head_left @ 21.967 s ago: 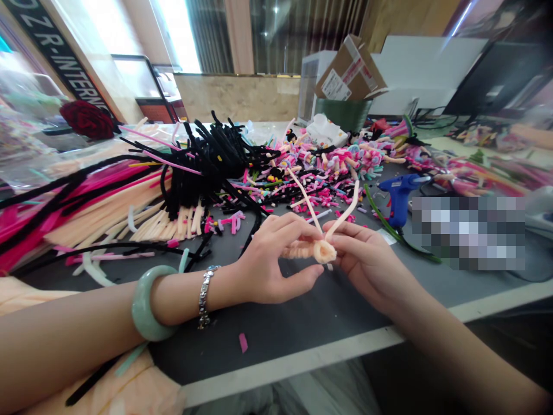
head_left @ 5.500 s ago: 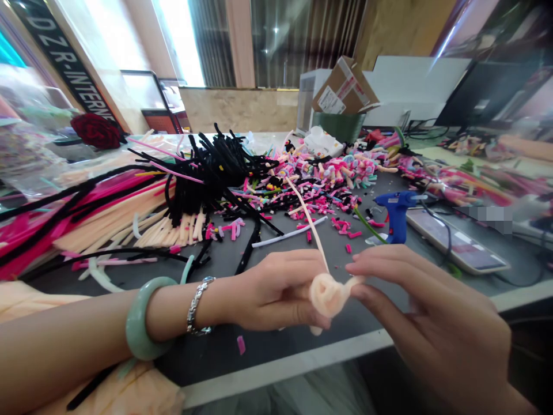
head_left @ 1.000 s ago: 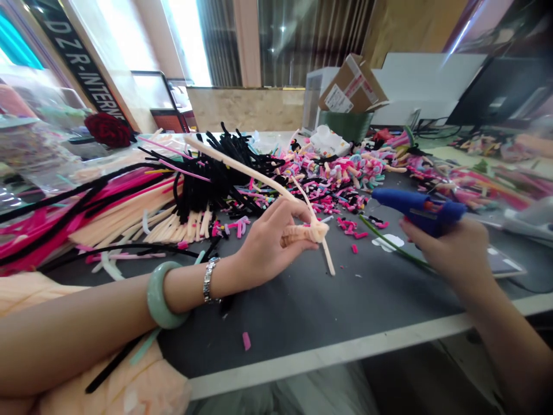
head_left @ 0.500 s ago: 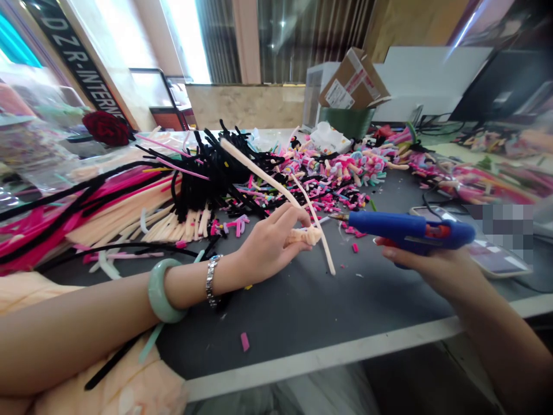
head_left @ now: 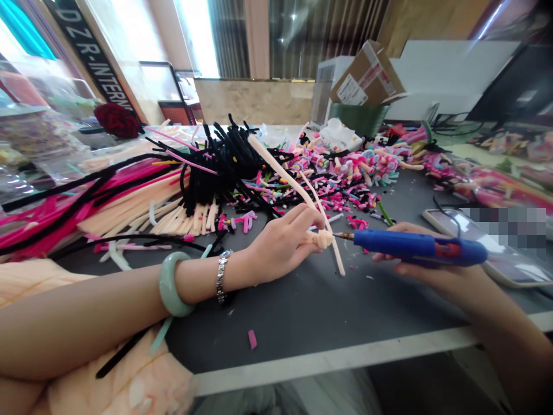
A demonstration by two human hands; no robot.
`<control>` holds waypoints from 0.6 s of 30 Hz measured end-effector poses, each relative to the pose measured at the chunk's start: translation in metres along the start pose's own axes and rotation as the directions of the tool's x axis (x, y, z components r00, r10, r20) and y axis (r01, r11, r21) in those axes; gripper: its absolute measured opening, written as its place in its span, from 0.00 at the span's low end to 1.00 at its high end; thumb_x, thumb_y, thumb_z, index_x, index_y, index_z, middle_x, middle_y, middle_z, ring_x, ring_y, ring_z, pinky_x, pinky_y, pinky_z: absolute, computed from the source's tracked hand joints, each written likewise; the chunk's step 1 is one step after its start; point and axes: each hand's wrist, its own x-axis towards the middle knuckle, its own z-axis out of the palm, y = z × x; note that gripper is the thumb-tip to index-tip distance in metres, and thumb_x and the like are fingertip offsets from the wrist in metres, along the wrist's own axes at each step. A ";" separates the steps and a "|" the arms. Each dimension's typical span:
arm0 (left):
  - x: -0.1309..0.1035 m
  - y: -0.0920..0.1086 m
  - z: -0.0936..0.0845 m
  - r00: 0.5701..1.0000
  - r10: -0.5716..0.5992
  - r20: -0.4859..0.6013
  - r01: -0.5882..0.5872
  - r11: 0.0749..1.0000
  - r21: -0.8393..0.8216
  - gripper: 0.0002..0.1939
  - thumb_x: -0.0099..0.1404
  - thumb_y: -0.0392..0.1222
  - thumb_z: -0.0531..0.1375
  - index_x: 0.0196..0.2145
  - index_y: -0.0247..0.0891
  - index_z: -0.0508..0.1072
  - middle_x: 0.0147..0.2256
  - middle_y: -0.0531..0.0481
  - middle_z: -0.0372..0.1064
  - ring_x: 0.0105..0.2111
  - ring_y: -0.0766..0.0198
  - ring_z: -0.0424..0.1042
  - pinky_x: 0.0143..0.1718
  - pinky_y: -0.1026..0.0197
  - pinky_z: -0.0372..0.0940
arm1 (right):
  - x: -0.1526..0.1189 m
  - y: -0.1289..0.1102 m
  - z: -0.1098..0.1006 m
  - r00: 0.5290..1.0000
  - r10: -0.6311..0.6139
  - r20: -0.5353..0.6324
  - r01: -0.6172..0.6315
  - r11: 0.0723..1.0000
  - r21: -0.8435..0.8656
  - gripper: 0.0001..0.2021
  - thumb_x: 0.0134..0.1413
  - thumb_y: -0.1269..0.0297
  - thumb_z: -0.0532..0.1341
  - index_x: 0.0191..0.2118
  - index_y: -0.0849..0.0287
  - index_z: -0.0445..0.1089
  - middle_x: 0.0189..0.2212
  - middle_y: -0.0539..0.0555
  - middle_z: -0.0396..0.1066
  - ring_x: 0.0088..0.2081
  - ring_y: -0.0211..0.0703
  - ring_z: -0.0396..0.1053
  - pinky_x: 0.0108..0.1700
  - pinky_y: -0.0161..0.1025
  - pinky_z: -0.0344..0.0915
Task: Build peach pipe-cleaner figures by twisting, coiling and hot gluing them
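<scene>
Near the middle, my left hand [head_left: 283, 242] pinches a small cream piece of wound fuzzy stem [head_left: 323, 238], from which long cream strands [head_left: 280, 170] stick out up-left and down-right. A blue glue gun [head_left: 401, 245] is gripped in my right hand [head_left: 440, 282], fingers wrapped beneath its body. The metal nozzle [head_left: 344, 236] points left and meets the end of the cream piece, or lies very close to it; which one is too small to tell.
Black stems [head_left: 233, 153], cream stems [head_left: 129, 210] and pink ones lie at the left. Cut bits [head_left: 276, 190] and colourful fuzzy pieces [head_left: 358, 161] spread behind my hands. A phone [head_left: 496, 253] lies at the right; a cardboard box [head_left: 367, 75] stands at the back.
The glue gun has tilted more level, and its nozzle has come down to the end of the cream piece. The whole view has shifted slightly, moving things rightward.
</scene>
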 end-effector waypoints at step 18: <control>-0.001 0.000 0.000 1.000 -0.013 0.024 0.013 1.000 -0.022 0.12 0.61 0.31 0.59 0.41 0.38 0.63 0.40 0.50 0.65 0.40 0.67 0.67 0.42 0.65 0.64 | 0.000 -0.008 0.002 0.993 -0.109 0.048 0.116 0.975 -0.188 0.07 0.48 0.61 0.67 0.32 0.57 0.71 0.30 0.52 0.71 0.32 0.43 0.71 0.36 0.37 0.66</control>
